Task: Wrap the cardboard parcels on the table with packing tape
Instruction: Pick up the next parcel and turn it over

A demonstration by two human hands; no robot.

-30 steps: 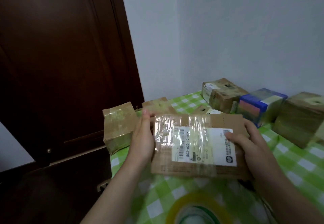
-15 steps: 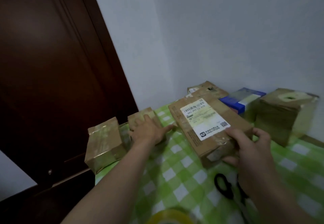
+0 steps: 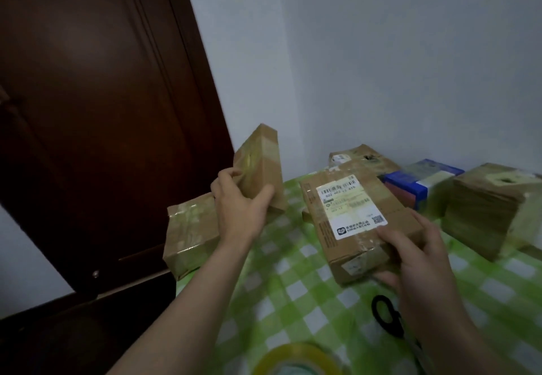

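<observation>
The labelled parcel (image 3: pixel 356 225) lies flat on the green-checked tablecloth (image 3: pixel 293 292), shipping label up, and serves as the reference here. The right hand (image 3: pixel 416 260) grips its near end: fingers (image 3: pixel 390 235) lie across the top face just below the label, while the thumb curls under the near edge, so the cardboard sits between them.

Left of that parcel, the left hand (image 3: pixel 237 201) holds a small taped parcel (image 3: pixel 259 166) raised and tilted on end. The thumb presses its near face and the fingers wrap its far left side; the lower corner appears close to the cloth, though contact cannot be confirmed.

Further left of the labelled parcel, at the table edge, a tape-wrapped parcel (image 3: pixel 190 234) rests flat. Behind the labelled parcel sits a worn brown parcel (image 3: pixel 363 157); to its right stand a blue box (image 3: pixel 419 181) and then a large brown parcel (image 3: pixel 487 210).

Nearer the camera than the labelled parcel, black-handled scissors (image 3: pixel 387 316) lie partly under the right wrist, and a roll of packing tape (image 3: pixel 296 360) shows at the bottom edge.
</observation>
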